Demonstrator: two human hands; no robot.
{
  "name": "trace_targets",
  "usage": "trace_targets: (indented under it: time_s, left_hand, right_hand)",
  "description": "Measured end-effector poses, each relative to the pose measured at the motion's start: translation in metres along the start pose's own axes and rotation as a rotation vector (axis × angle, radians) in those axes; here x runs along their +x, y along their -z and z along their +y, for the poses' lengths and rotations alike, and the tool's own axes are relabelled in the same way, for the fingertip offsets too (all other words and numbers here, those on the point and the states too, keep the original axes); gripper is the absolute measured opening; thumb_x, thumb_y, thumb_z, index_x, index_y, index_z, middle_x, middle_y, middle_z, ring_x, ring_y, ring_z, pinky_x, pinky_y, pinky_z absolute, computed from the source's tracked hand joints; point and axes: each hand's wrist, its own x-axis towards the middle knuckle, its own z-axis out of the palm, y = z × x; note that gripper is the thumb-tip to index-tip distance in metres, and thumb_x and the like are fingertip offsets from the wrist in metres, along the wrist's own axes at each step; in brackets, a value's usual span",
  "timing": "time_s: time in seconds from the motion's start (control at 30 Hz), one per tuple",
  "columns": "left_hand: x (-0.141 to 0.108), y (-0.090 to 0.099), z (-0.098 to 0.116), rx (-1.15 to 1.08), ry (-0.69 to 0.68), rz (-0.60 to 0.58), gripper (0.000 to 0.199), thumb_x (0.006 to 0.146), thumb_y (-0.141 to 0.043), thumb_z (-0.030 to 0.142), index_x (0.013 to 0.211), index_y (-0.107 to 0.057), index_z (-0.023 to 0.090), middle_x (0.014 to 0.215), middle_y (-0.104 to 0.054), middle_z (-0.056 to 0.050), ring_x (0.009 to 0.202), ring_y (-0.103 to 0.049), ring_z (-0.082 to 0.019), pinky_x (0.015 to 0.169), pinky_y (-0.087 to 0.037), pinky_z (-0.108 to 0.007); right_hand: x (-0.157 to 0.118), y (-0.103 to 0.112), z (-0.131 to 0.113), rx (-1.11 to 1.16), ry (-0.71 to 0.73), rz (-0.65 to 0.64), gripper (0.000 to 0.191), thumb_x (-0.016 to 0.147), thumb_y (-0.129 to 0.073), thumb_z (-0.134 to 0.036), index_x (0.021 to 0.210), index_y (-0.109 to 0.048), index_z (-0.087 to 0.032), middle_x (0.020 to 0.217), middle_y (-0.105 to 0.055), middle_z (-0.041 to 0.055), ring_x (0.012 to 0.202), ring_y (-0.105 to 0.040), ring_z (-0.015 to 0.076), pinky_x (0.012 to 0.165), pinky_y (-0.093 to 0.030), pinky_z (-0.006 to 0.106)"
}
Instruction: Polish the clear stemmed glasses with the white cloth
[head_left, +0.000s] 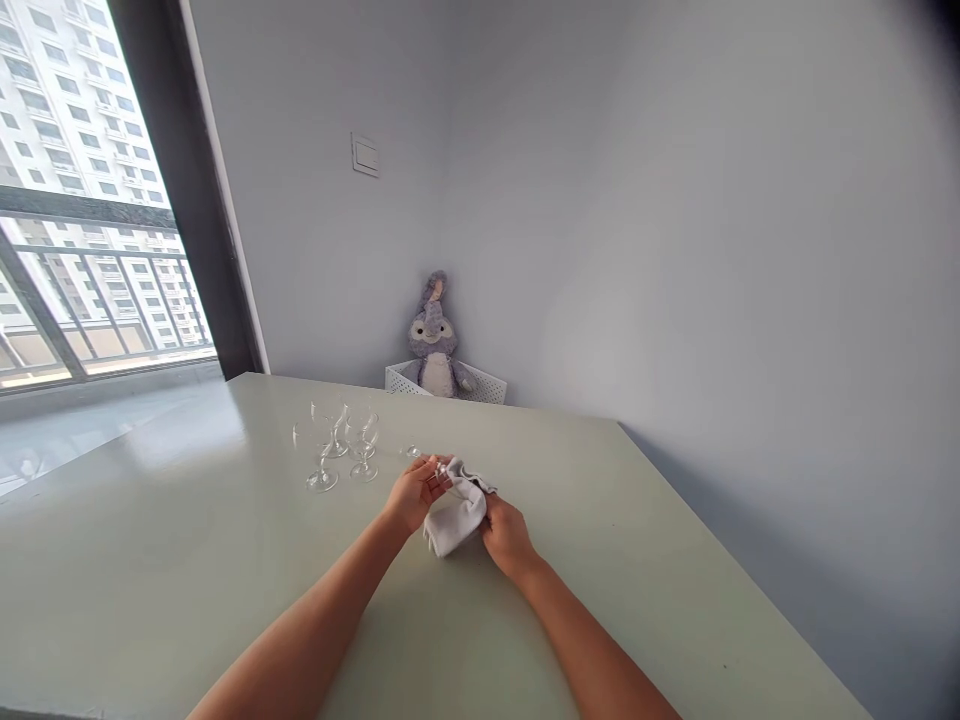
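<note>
My left hand [414, 495] is closed around a clear stemmed glass [441, 468], mostly hidden by the fingers and the cloth. A pale grey cloth [457, 522] is bunched in my right hand [508, 535], its upper part against the glass and a loose end hanging toward me. Just past my left fingers shows a small round clear glass piece [412, 452], like a foot; I cannot tell whether it belongs to the held glass. Left of my hands, several stemmed glasses stand upright in a close group, among them a front left glass [322, 480] and a right-hand glass [364, 468].
The pale green table [600, 620] reaches back to the wall corner. Behind its far edge, a grey plush rabbit [433, 335] sits in a white perforated basket [487, 388]. A window with a railing [97, 255] is at the left, and a light switch [365, 155] is on the wall.
</note>
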Motion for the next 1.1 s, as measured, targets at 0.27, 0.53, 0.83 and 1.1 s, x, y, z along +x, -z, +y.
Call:
trace_targets:
  time_s: [0.27,0.53,0.83,1.1]
  left_hand:
    - [0.001,0.004,0.017,-0.08,0.062,0.182,0.012,0.08,-0.056,0.027,0.078,-0.053,0.016,0.097,-0.064,-0.006,0.086,-0.063,-0.017,0.078,-0.05,-0.031]
    - [-0.013,-0.012,-0.017,0.247,0.208,-0.193,0.015,0.069,-0.062,0.022,0.082,-0.061,0.014,0.073,-0.063,-0.004,0.065,-0.059,-0.014,0.063,-0.047,-0.026]
    - [-0.021,-0.029,-0.021,0.073,0.042,-0.263,0.014,0.074,-0.062,0.029,0.081,-0.063,0.017,0.08,-0.06,-0.003,0.076,-0.055,-0.012,0.078,-0.042,-0.026]
    - [-0.02,-0.023,-0.011,0.912,-0.262,-0.001,0.032,0.075,-0.053,0.048,0.065,-0.064,0.02,0.067,-0.061,-0.007,0.076,-0.054,-0.023,0.074,-0.039,-0.033]
  right_hand:
    - [0.008,0.021,-0.001,0.169,0.044,0.342,0.033,0.078,-0.048,-0.022,0.108,-0.061,-0.023,0.106,-0.061,0.0076,0.108,-0.048,0.0254,0.087,-0.039,0.037]
    - [-0.005,0.018,-0.018,-0.391,0.534,0.023,0.056,0.076,-0.047,-0.012,0.13,-0.043,-0.029,0.124,-0.054,0.0024,0.112,-0.043,0.028,0.095,-0.028,0.044]
    - [0.0,0.026,-0.018,0.2,0.165,0.179,0.036,0.075,-0.055,-0.021,0.11,-0.059,-0.029,0.108,-0.062,0.003,0.098,-0.055,0.0229,0.087,-0.04,0.038]
    - [0.007,0.036,0.008,0.085,0.104,0.196,0.034,0.078,-0.048,-0.022,0.11,-0.06,-0.027,0.108,-0.062,0.002,0.097,-0.055,0.0218,0.086,-0.041,0.038]
